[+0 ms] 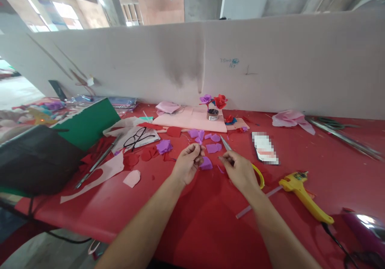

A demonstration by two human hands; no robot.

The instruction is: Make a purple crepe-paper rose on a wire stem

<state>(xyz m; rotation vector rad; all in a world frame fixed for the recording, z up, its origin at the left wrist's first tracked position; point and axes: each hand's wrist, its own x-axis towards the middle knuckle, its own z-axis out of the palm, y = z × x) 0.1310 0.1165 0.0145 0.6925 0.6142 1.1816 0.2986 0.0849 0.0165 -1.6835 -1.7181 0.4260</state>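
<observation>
My left hand (189, 164) is closed in a pinch over the middle of the red table. A small purple paper piece (199, 139) sticks up from its fingertips. To its right, my right hand (240, 169) has thumb and fingers pressed together; what they hold, if anything, is too small to make out. Scissors (225, 143) pass beneath or behind my right hand, the blades showing beyond it and the yellow handle on its right; their middle is hidden. Cut purple petals (213, 148) lie around both hands, with a thicker purple stack (164, 146) to the left.
On the right lie a phone (265, 148) and a yellow glue gun (306, 197) with a glue stick. Behind, paper flowers (220, 101) stand in a tape roll (213, 115). Left are glasses (138, 138), red scraps and a green board (90, 124). A white partition (120, 64) backs the table.
</observation>
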